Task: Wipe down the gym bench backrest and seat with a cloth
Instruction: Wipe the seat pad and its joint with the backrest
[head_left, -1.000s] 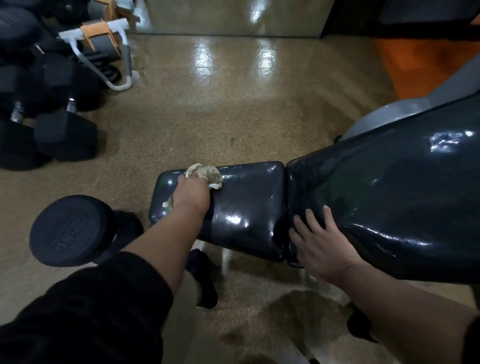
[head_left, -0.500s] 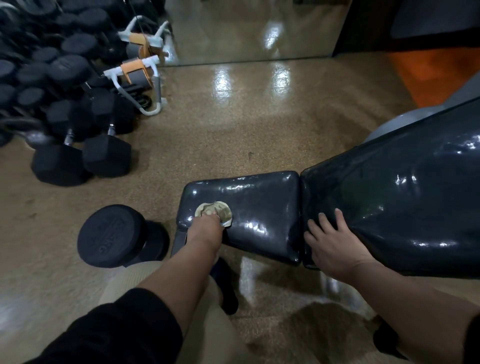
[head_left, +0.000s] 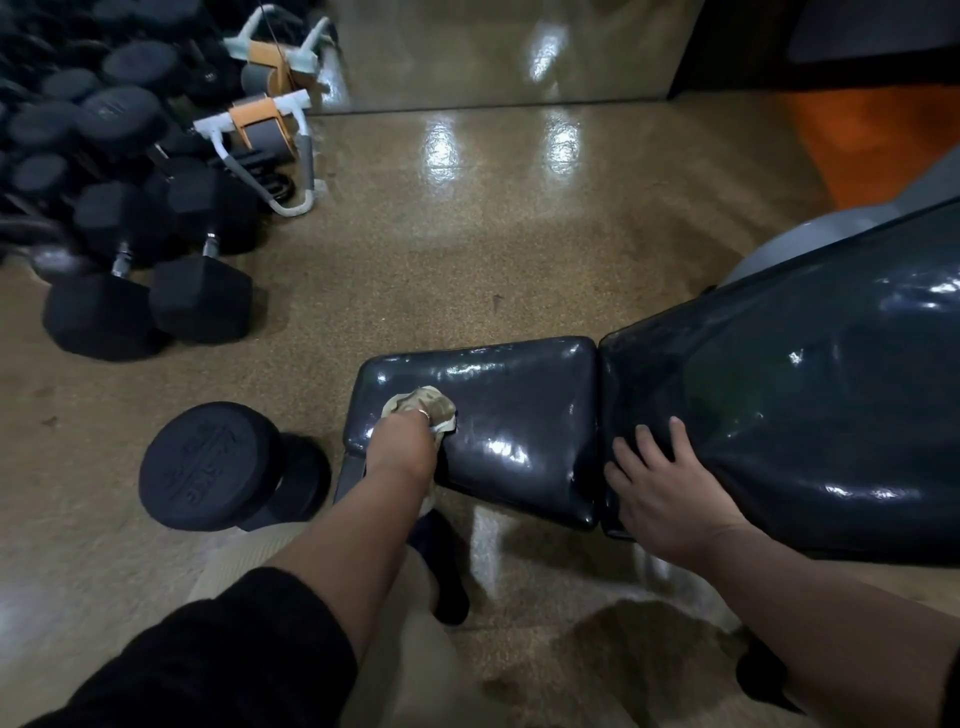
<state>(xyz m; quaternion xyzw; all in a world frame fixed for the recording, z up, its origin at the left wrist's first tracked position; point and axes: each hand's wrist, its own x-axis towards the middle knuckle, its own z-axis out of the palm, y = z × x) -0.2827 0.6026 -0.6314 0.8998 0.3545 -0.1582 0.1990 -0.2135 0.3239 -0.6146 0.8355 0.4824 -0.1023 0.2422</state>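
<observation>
Glossy speckled floor (head_left: 467, 234), stacked dumbbells (head_left: 150, 306)

Dumbbell end cap (head_left: 210, 464): at about 8 o'clock from the frame's centre, the round black face carries raised moulded characters, too dark and blurred to read.
Hex dumbbells (head_left: 200, 299): at about 10 o'clock, faint markings on the ends of the stacked weights, too small to make out.
Bench seat (head_left: 511, 410) and backrest (head_left: 810, 395): no lettering or logo can be read.
</observation>
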